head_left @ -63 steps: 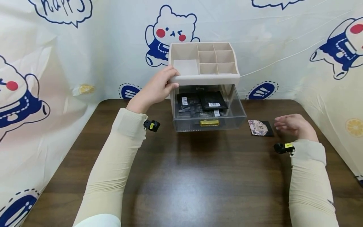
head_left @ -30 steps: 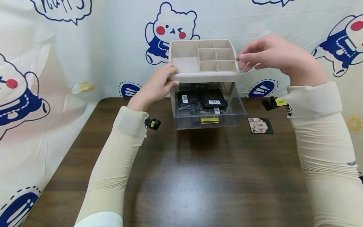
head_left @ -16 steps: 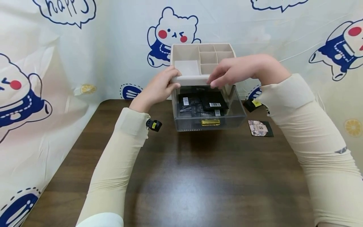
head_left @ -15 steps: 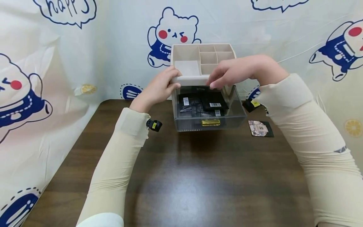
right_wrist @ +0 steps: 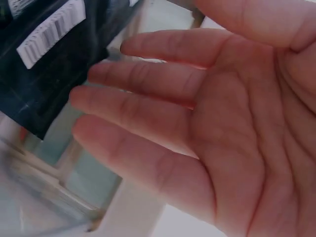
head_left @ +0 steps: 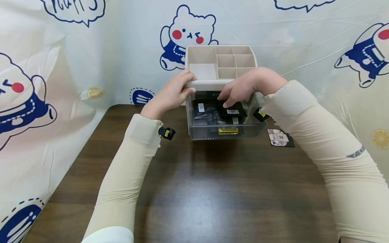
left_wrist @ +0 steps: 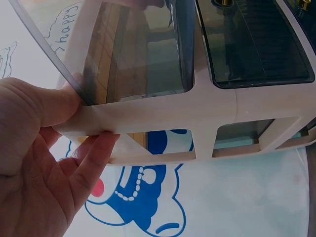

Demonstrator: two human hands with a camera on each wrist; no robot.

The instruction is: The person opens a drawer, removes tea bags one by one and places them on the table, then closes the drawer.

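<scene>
A cream desktop organizer (head_left: pixel 208 85) stands at the back of the table, its clear drawer (head_left: pixel 203 132) with a gold handle pulled out. My left hand (head_left: pixel 174 93) grips the organizer's left front corner; thumb and fingers close round the frame in the left wrist view. Reaching over the drawer, my right hand (head_left: pixel 243 87) has its fingertips at a black packet (head_left: pixel 238 114) with a barcode label. In the right wrist view its fingers are nearly straight, right at the edge of the packet (right_wrist: pixel 47 81). More black packets (head_left: pixel 202 104) lie in the drawer, partly hidden.
A small flat packet (head_left: pixel 280 138), dark with a pink-and-purple printed side, lies on the table right of the drawer. Above the drawer are the organizer's top compartments (head_left: pixel 202 71). A patterned curtain (head_left: pixel 136 47) hangs behind the dark wooden table (head_left: pixel 194 195).
My right hand has moved from beside the small packet on the table, up past the organizer's right side, then left and down into the drawer. My left hand keeps its grip on the corner.
</scene>
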